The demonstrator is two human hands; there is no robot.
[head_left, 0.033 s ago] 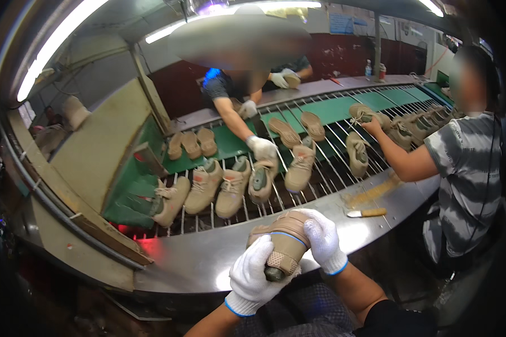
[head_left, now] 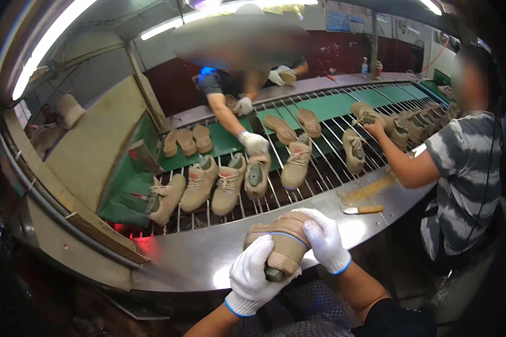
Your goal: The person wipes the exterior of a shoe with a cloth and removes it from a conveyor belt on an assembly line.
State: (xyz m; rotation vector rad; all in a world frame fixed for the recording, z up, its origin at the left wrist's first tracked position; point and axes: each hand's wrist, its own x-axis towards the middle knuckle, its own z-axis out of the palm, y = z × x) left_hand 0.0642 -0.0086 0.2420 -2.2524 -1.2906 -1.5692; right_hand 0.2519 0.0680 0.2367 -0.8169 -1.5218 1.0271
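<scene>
At the near edge of the steel worktop (head_left: 191,258), a tan shoe (head_left: 285,245) is being held up in the air, apparently sole side up, with the dark green end of a last (head_left: 274,274) poking out at the bottom. Both white-gloved hands are clamped on that one shoe: the lower end is cupped by the left hand (head_left: 254,278), thumb laid along the side, and the upper right side is wrapped by the right hand (head_left: 324,240).

As for the step, it looks like a sole being pressed or checked against the upper by hand, though that's just a read of the grip. A thin blue line (head_left: 289,235) can be seen running across the shoe; whether it's a band, a mark or a seam can't be told from here.

For the next move, probably even pressure is called for along the join, with the last kept steady from below and the shoe turned so the hidden side can be got at. If it's then to be set down, a gap would have to be picked on the metal bars (head_left: 333,156), where a row of similar shoes (head_left: 229,183) is lined up, with loose soles (head_left: 203,139) laid on the green belt (head_left: 227,149) behind. The knife (head_left: 363,209) is left lying on the worktop, touched by neither hand.
</scene>
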